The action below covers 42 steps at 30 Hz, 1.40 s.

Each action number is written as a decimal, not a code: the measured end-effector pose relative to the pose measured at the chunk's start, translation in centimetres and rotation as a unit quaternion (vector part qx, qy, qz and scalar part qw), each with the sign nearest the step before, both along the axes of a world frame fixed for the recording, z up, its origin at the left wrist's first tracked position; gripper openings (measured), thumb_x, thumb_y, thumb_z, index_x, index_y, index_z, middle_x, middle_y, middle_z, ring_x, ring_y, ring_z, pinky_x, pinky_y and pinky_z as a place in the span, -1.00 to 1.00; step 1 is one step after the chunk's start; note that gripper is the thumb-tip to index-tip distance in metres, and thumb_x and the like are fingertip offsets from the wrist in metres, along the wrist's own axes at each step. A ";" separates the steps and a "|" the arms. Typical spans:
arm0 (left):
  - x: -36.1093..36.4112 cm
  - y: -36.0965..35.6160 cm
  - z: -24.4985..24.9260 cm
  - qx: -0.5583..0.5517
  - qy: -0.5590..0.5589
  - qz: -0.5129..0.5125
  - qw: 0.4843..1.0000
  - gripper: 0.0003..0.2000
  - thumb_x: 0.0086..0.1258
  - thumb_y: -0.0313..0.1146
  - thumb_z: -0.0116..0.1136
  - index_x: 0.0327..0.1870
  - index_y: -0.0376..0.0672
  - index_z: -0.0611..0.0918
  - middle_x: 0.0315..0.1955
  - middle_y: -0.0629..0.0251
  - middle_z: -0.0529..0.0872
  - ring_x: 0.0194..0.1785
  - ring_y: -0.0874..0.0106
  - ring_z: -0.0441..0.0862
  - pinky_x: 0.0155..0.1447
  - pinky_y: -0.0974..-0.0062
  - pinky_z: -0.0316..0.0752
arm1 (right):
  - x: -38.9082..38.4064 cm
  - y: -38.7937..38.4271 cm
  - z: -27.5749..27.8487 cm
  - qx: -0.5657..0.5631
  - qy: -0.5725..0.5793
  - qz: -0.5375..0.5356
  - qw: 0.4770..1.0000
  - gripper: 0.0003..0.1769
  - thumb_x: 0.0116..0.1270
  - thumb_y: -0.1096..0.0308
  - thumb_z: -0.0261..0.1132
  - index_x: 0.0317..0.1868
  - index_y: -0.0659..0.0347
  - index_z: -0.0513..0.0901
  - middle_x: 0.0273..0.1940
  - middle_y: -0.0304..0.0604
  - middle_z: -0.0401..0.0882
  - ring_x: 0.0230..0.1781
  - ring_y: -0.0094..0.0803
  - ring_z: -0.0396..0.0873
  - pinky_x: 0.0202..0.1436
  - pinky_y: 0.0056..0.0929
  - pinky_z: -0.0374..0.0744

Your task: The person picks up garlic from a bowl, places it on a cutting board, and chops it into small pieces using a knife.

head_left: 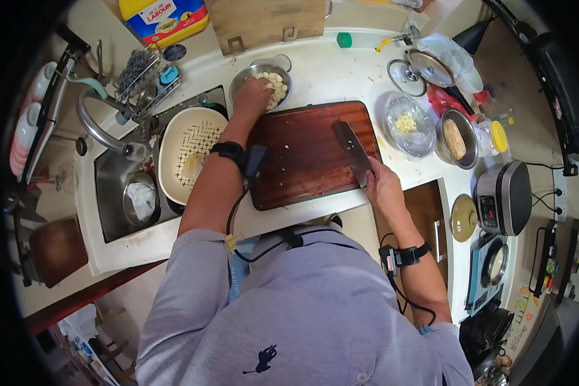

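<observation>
My left hand (251, 98) reaches into a metal bowl (234, 76) at the back of the counter, among peeled garlic cloves (276, 89). Its fingertips are hidden, so I cannot see whether they hold a clove. My right hand (385, 184) is closed round the handle of a cleaver (352, 151). The blade lies over the right part of a dark wooden cutting board (302, 154), pointing away from me. A few tiny pale bits are on the board and blade. Right of the board, a plastic-lined bowl (422, 147) holds small chopped pale pieces (404, 123).
Left of the board, a cream colander (163, 154) sits over the metal sink (109, 209). A potato-like tuber (455, 139) lies in a metal bowl (474, 154) at right. Pot lids (406, 78), a jar with a yellow lid (498, 136) and a rice cooker (505, 197) stand beyond.
</observation>
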State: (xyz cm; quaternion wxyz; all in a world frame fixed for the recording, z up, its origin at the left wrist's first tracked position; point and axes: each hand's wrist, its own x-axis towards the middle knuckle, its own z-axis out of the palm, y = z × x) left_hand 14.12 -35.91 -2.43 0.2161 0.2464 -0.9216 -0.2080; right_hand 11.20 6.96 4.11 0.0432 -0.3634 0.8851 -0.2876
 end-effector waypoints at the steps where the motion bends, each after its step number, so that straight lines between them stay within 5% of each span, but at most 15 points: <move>1: -0.2 0.1 0.1 0.002 -0.003 0.005 1.000 -0.73 0.39 -0.11 0.32 -0.05 -0.03 0.85 0.03 0.02 0.74 0.04 -0.04 0.75 0.14 0.03 0.65 | 0.0 0.0 0.0 -0.002 -0.001 0.001 1.000 -0.62 0.48 0.48 0.23 0.27 0.34 0.65 -0.14 0.30 0.74 -0.11 0.29 0.71 0.02 0.11 0.67; 8: 1.9 7.5 5.6 -0.037 0.173 0.002 0.984 -0.80 0.54 -0.23 0.22 -0.02 -0.09 0.79 -0.03 0.01 0.71 -0.02 -0.05 0.74 0.09 0.02 0.65 | -0.8 0.5 -0.5 0.030 -0.016 -0.005 0.999 -0.60 0.49 0.45 0.25 0.28 0.36 0.65 -0.14 0.34 0.76 -0.09 0.31 0.73 0.02 0.11 0.67; 11: 3.5 15.7 4.0 0.008 0.043 -0.037 0.998 -0.79 0.53 -0.22 0.28 -0.05 -0.16 0.75 -0.12 0.08 0.72 -0.03 0.04 0.73 0.00 0.08 0.65 | -0.7 0.3 -0.7 0.019 -0.030 -0.008 0.999 -0.66 0.49 0.45 0.26 0.22 0.36 0.61 -0.22 0.30 0.73 -0.16 0.31 0.71 -0.02 0.16 0.65; 12: 4.2 17.2 2.0 0.019 0.100 -0.091 0.991 -0.83 0.52 -0.24 0.30 0.00 -0.06 0.74 -0.07 0.13 0.67 -0.01 0.05 0.74 -0.02 0.05 0.69 | -0.6 0.1 -0.6 0.024 -0.040 -0.004 0.999 -0.68 0.50 0.45 0.26 0.19 0.35 0.60 -0.23 0.30 0.73 -0.16 0.32 0.70 -0.03 0.17 0.64; 15: 4.6 20.5 -0.2 -0.010 0.042 -0.084 0.996 -0.81 0.46 -0.31 0.37 0.02 -0.10 0.77 -0.06 0.25 0.69 -0.02 0.14 0.71 -0.02 0.12 0.63 | -0.5 -0.2 0.0 0.040 -0.054 0.005 0.998 -0.74 0.51 0.43 0.26 0.13 0.33 0.56 -0.25 0.31 0.72 -0.18 0.32 0.70 -0.05 0.19 0.63; 18: 5.0 20.6 -1.3 -0.102 0.040 -0.108 0.988 -0.76 0.43 -0.26 0.40 0.04 -0.10 0.78 -0.03 0.29 0.70 0.05 0.19 0.67 0.08 0.09 0.54 | 0.0 -0.7 0.1 0.035 -0.044 0.016 0.998 -0.77 0.51 0.42 0.26 0.08 0.33 0.53 -0.24 0.32 0.72 -0.18 0.33 0.70 -0.06 0.21 0.61; 30: 6.6 20.9 -0.2 -0.066 0.076 -0.104 0.990 -0.42 0.25 -0.15 0.57 0.27 -0.16 0.66 0.29 0.26 0.65 0.31 0.13 0.55 0.32 0.10 0.43 | 0.1 -2.5 -0.9 0.021 -0.027 0.045 0.998 -0.81 0.52 0.43 0.21 0.04 0.34 0.50 -0.19 0.32 0.73 -0.19 0.33 0.72 -0.10 0.22 0.64; 39: 9.0 19.1 0.9 -0.020 0.135 -0.057 0.989 -0.59 0.52 -0.50 0.21 0.36 -0.31 0.56 0.35 -0.06 0.54 0.38 -0.03 0.54 0.46 0.10 0.50 | 0.0 -2.5 -1.2 0.062 -0.015 0.055 0.996 -0.84 0.55 0.39 0.19 -0.08 0.35 0.54 -0.27 0.31 0.73 -0.26 0.29 0.74 -0.13 0.18 0.68; 42: 9.8 19.5 0.7 -0.037 0.074 -0.070 0.994 -0.44 0.45 -0.21 0.41 0.38 -0.28 0.53 0.36 -0.08 0.50 0.48 -0.08 0.43 0.55 -0.11 0.35 | -0.3 -2.9 -0.6 0.089 -0.012 0.059 0.994 -0.83 0.57 0.38 0.18 -0.11 0.36 0.55 -0.26 0.31 0.73 -0.24 0.30 0.73 -0.11 0.18 0.68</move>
